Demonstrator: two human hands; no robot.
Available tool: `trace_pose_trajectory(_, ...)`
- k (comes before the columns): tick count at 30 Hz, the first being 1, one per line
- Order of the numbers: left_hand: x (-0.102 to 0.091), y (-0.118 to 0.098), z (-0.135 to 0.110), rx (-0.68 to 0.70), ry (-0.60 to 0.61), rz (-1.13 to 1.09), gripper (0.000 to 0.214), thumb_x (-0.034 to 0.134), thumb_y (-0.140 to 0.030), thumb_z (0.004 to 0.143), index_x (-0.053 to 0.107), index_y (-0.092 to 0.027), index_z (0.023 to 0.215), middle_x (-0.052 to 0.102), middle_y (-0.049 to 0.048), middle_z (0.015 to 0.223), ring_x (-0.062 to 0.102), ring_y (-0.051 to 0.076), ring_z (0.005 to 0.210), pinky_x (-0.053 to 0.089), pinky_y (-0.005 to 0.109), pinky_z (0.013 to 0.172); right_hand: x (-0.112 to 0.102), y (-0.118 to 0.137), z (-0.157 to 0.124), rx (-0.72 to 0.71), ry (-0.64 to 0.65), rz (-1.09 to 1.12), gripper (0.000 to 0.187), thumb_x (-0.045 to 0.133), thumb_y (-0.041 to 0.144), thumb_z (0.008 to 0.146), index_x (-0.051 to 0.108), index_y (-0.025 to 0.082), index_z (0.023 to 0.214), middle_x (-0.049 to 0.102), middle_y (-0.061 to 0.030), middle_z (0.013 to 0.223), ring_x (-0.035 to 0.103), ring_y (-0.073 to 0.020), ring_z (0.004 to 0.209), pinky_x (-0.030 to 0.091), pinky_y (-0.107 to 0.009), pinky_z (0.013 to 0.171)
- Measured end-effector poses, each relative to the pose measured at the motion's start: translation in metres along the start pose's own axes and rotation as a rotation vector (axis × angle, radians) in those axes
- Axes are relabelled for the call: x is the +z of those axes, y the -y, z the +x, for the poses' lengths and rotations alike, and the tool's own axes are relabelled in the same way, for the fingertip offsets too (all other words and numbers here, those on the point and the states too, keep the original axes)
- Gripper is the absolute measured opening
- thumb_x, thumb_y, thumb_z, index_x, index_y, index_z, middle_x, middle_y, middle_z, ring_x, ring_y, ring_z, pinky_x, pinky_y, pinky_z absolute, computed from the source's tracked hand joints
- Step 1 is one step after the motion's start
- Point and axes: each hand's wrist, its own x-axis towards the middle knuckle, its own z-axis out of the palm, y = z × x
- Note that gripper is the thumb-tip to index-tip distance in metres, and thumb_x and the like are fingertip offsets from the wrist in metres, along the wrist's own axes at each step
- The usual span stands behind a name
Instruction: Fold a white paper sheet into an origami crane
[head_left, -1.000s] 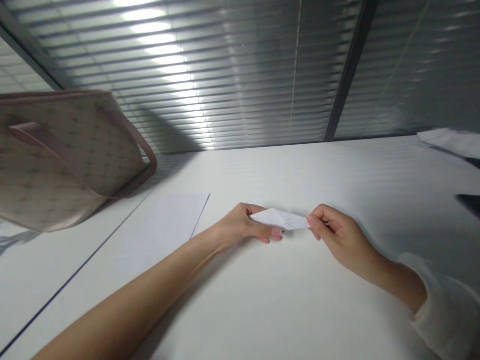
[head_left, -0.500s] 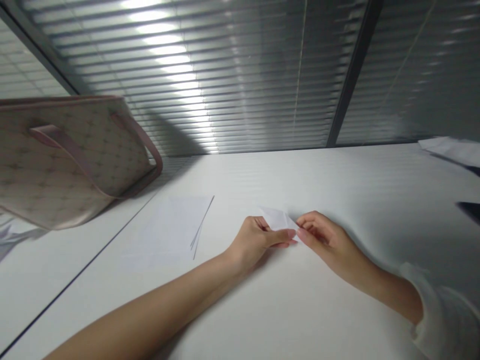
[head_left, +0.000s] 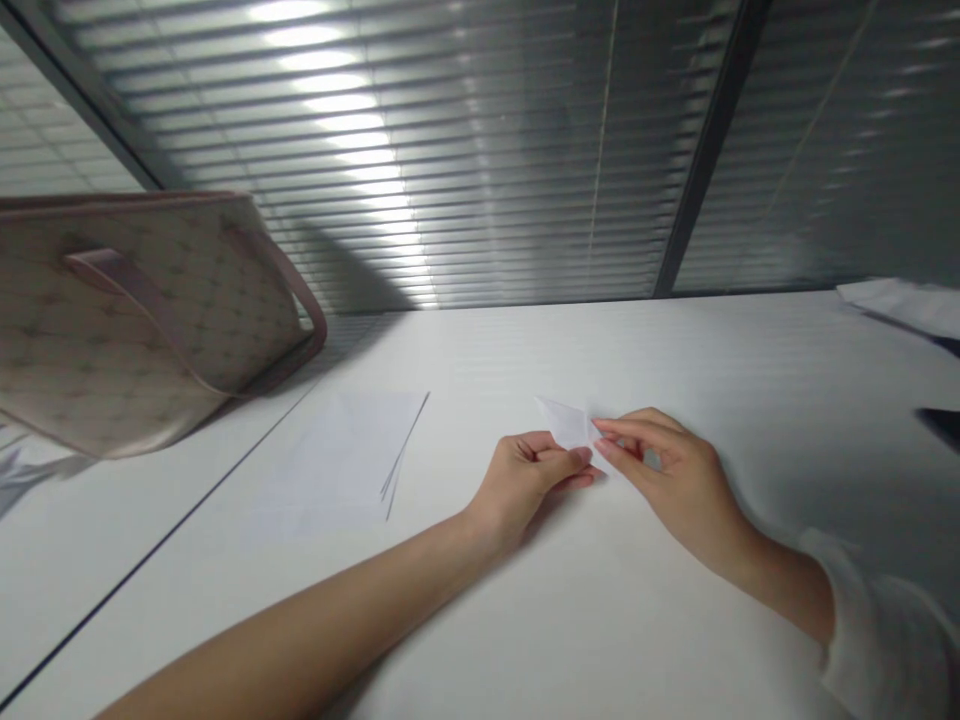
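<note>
Your left hand and right hand are both clenched in a pinch on a small folded white paper, which sits between them with its point aimed up and left, over the white table. Loose white sheets lie left of your hands, near a patterned beige tote bag with pink straps.

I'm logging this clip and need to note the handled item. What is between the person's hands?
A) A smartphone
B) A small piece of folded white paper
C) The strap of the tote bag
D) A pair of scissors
B: the small piece of folded white paper sits between the fingertips of the left hand and the right hand.
</note>
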Motion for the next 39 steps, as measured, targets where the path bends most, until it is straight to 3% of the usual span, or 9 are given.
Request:
trace_pose_trajectory(9, 0.003, 0.005, -0.003, -0.022, 0.020, -0.056, 0.023, 0.081, -0.028, 0.067, 0.073, -0.010, 0.080, 0.072, 0.0060, 0.077, 0.067, 0.012, 0.076, 0.050, 0.022, 0.083, -0.006, 0.009, 0.001, -0.402, -0.048, -0.322, 0.023, 0.062, 0.009, 0.084, 0.070, 0.021, 0.102, 0.066, -0.0038, 0.087, 0.056, -0.0168, 0.083, 0.048, -0.031, 0.072)
trace_pose_trajectory(18, 0.008, 0.008, -0.008, 0.006, -0.062, -0.076, 0.026, 0.083, -0.028, 0.063, 0.063, -0.013, 0.056, 0.067, 0.0016, 0.062, 0.066, 0.013, 0.069, 0.051, 0.024, 0.080, -0.005, 0.014, 0.001, -0.447, -0.028, -0.311, 0.011, 0.063, 0.007, 0.081, 0.063, 0.017, 0.086, 0.066, -0.0042, 0.079, 0.058, -0.0164, 0.079, 0.049, -0.032, 0.071)
trace_pose_trajectory(23, 0.010, 0.009, -0.009, 0.017, -0.067, -0.078, 0.029, 0.084, -0.029, 0.062, 0.061, -0.013, 0.054, 0.068, 0.0030, 0.062, 0.066, 0.014, 0.067, 0.051, 0.027, 0.080, -0.005, 0.011, 0.001, -0.470, 0.010, -0.340, 0.012, 0.063, 0.006, 0.081, 0.060, 0.016, 0.086, 0.065, -0.0046, 0.077, 0.058, -0.0163, 0.075, 0.050, -0.032, 0.068)
trace_pose_trajectory(32, 0.017, 0.005, -0.017, 0.050, 0.050, -0.147, 0.019, 0.072, -0.028, 0.075, 0.071, -0.009, 0.076, 0.073, 0.0114, 0.085, 0.068, 0.021, 0.089, 0.050, 0.031, 0.088, -0.016, 0.015, -0.003, -0.958, 0.081, -0.668, 0.018, 0.059, 0.000, 0.082, 0.063, 0.003, 0.100, 0.069, -0.0158, 0.083, 0.062, -0.0255, 0.086, 0.055, -0.040, 0.073)
trace_pose_trajectory(39, 0.008, 0.006, -0.012, 0.082, -0.016, -0.221, 0.023, 0.076, -0.030, 0.069, 0.062, -0.013, 0.062, 0.070, 0.0064, 0.072, 0.067, 0.018, 0.079, 0.052, 0.029, 0.083, -0.009, 0.005, -0.011, -0.832, 0.178, -0.740, 0.030, 0.054, 0.006, 0.088, 0.062, 0.006, 0.117, 0.068, -0.0150, 0.109, 0.060, -0.0253, 0.107, 0.053, -0.041, 0.093)
